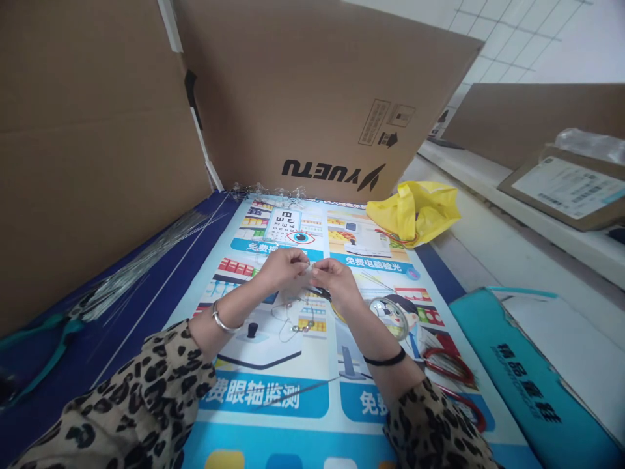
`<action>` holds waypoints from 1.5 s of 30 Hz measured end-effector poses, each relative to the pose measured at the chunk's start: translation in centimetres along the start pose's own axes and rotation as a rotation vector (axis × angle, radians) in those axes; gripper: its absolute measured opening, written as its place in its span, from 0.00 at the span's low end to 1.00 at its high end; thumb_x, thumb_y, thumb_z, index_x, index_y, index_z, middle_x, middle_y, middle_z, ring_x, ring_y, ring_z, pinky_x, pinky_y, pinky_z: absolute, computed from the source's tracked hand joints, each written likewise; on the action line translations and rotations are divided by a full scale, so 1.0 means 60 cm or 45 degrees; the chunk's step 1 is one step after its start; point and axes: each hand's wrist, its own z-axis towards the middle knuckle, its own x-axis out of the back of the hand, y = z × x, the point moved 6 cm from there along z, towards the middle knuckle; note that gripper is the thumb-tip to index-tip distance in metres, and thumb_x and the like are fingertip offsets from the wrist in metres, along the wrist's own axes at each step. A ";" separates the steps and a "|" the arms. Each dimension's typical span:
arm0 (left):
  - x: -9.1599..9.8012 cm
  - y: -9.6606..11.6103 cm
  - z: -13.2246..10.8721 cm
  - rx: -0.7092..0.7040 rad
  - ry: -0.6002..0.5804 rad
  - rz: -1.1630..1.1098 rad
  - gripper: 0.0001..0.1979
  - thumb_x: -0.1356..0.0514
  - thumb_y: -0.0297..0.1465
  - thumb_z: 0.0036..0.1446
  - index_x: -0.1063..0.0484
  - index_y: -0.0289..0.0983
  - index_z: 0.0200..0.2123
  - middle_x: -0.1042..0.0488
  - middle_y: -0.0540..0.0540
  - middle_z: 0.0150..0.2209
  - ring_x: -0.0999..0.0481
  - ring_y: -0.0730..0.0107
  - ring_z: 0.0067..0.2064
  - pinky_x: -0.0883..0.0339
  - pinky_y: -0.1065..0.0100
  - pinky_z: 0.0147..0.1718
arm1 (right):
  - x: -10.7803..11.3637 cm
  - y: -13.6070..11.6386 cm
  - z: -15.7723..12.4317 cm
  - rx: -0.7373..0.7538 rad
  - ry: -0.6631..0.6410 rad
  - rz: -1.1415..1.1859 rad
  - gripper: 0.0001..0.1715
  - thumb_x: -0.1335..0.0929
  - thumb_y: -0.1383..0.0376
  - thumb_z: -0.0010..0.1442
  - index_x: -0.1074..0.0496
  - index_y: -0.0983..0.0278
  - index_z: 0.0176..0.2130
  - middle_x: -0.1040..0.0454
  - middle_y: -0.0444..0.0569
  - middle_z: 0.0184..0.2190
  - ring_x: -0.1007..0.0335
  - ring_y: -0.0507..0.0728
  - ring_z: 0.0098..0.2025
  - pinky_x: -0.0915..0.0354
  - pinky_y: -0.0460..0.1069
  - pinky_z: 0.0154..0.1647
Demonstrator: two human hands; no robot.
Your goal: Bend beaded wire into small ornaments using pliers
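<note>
My left hand [288, 267] and my right hand [336, 277] meet above the middle of the printed sheet [219, 417]. Thumb and fingers of each are pinched, their tips almost touching; whatever is between them is too small to make out. Just below lies a loop of thin wire with clear beads [295, 327]. A black, narrow tool end [321, 293] with some yellow by it shows under my right hand, which hides the rest. Beside my right wrist is a round, clear roll [389, 317]. Red-handled scissors [452, 365] lie partly behind my right forearm.
Teal-handled pliers [46, 358] and a bundle of thin wires [131, 273] lie at left. Tall cardboard [273, 85] walls the back and left. Clear beaded pieces [293, 193] line its foot. At right are a yellow bag [415, 212] and a teal box [517, 378].
</note>
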 end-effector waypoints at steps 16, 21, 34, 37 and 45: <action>-0.017 -0.016 -0.001 0.048 0.030 -0.201 0.03 0.42 0.29 0.46 0.34 0.35 0.24 0.32 0.53 0.19 0.30 0.74 0.22 0.35 0.72 0.24 | 0.001 0.008 0.001 -0.018 0.025 0.061 0.18 0.26 0.58 0.36 0.33 0.64 0.26 0.34 0.39 0.21 0.36 0.49 0.24 0.35 0.48 0.30; -0.019 -0.022 0.002 0.033 0.034 -0.187 0.07 0.42 0.27 0.46 0.30 0.36 0.32 0.29 0.52 0.23 0.28 0.72 0.24 0.33 0.71 0.25 | 0.001 0.007 0.001 0.021 0.028 -0.015 0.17 0.28 0.58 0.38 0.34 0.64 0.26 0.33 0.40 0.23 0.35 0.50 0.25 0.34 0.49 0.31; -0.005 -0.014 0.002 0.016 0.042 -0.200 0.07 0.45 0.33 0.51 0.30 0.36 0.28 0.28 0.49 0.26 0.25 0.68 0.31 0.34 0.75 0.21 | 0.017 -0.050 -0.018 0.257 -0.036 -0.829 0.12 0.32 0.62 0.46 0.30 0.62 0.34 0.29 0.48 0.34 0.35 0.57 0.40 0.41 0.53 0.44; 0.002 -0.021 0.009 0.041 0.013 -0.256 0.06 0.45 0.32 0.51 0.33 0.36 0.27 0.26 0.47 0.29 0.24 0.69 0.33 0.35 0.75 0.21 | 0.031 -0.065 -0.046 0.307 -0.118 -1.426 0.16 0.30 0.61 0.45 0.29 0.63 0.37 0.31 0.53 0.38 0.39 0.62 0.46 0.44 0.55 0.46; -0.001 -0.055 0.019 0.150 -0.030 -0.540 0.07 0.44 0.32 0.53 0.39 0.36 0.28 0.24 0.44 0.35 0.23 0.70 0.34 0.34 0.73 0.27 | 0.033 -0.037 -0.092 0.487 -0.408 -2.210 0.20 0.36 0.62 0.56 0.35 0.62 0.49 0.34 0.54 0.43 0.42 0.60 0.45 0.44 0.51 0.39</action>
